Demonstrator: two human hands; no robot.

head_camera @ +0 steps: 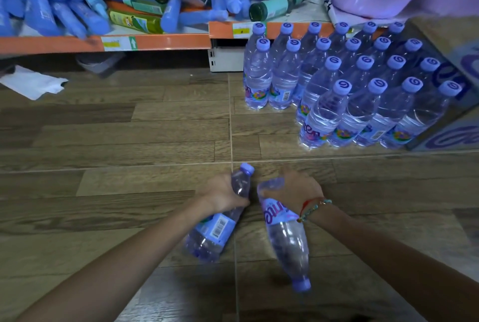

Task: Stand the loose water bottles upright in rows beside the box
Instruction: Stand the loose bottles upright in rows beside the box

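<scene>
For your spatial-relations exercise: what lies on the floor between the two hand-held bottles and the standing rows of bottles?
In the head view, only bare wood-look floor with a grout line separates the held bottles from the rows.

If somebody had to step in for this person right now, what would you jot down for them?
Left hand has a grip on one bottle, cap pointing away. Right hand holds a second bottle by its base, cap pointing back. Both are tilted, low over the floor.
Done: rows of upright bottles stand beside the box.
Left: stand these two upright, joining the rows.
</scene>
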